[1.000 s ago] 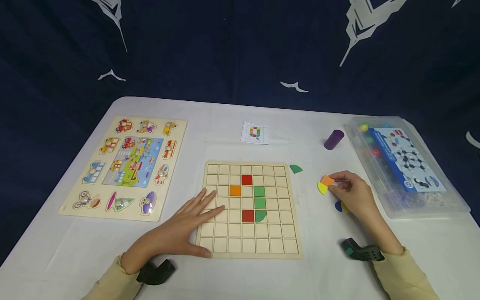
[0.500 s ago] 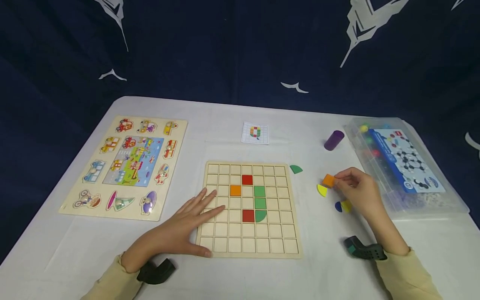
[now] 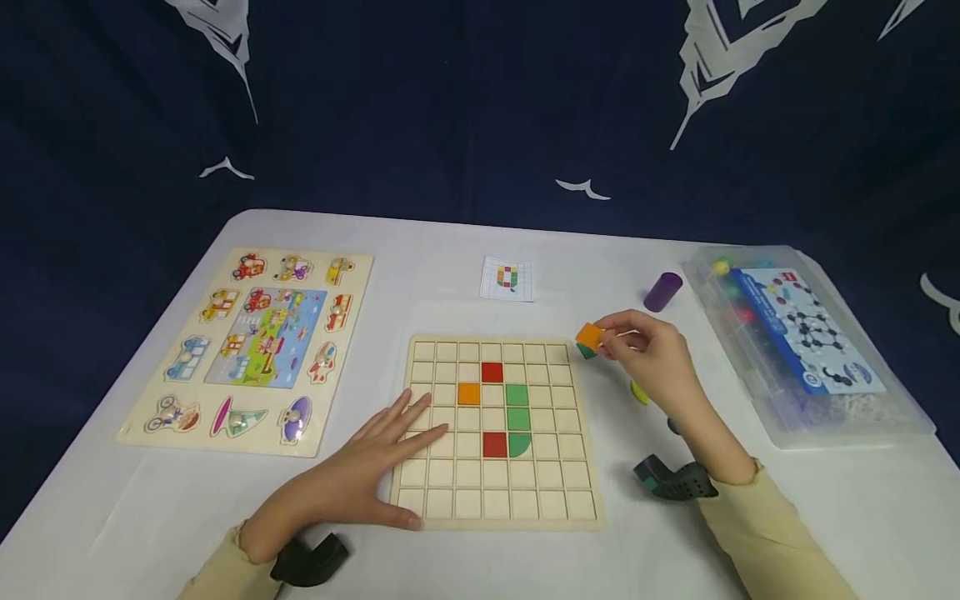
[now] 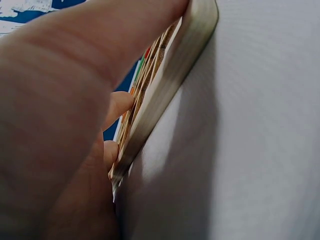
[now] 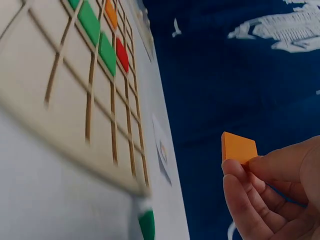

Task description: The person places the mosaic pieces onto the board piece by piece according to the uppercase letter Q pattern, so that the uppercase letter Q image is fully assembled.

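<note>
My right hand pinches an orange square tile between thumb and fingers, just off the far right corner of the wooden grid board. In the head view the tile overlaps a green quarter-circle tile lying on the cloth. My left hand lies with spread fingers over the board's left edge. Set in the grid are a red square near the top, another red square lower down, an orange square, green squares and a green quarter-circle.
A small pattern card lies beyond the board. At left is a vehicle peg puzzle; at right, a clear plastic box. A purple cylinder stands near the box. Behind my right hand, yellow and blue pieces are partly hidden.
My right hand has lifted the orange square from beside the yellow piece and carried it left toward the board's far right corner. The left hand has stayed on the board.
</note>
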A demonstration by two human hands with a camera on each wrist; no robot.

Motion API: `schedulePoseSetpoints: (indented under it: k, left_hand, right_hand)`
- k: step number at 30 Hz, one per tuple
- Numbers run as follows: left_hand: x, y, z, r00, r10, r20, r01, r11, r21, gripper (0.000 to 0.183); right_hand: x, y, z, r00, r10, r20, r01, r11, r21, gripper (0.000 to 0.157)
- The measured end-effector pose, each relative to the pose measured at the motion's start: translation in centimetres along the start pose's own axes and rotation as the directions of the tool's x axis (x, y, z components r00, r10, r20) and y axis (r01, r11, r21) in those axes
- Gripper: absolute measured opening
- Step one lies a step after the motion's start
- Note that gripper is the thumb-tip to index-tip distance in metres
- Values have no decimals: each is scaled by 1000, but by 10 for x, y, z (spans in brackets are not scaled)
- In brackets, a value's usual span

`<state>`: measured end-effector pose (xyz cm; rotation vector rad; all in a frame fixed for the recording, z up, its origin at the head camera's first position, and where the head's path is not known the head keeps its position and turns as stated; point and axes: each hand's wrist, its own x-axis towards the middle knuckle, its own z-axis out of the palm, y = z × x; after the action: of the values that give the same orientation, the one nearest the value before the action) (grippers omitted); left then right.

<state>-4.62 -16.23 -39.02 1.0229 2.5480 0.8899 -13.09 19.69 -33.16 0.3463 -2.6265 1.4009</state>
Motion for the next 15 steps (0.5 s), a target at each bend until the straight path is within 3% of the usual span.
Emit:
schedulePoseSetpoints:
  k: [6,15]
  left_hand:
    - [-3,0,3,1000,-14,1,14,1000,-4,101]
    - [-1,-1,1,1000,-6,-2,6,1000,4,100]
  right_hand:
    - [3,-14,44,991,-23,133,17,999,40,12]
    - [-7,-29,94,950,-45,309,-3,989,151,12]
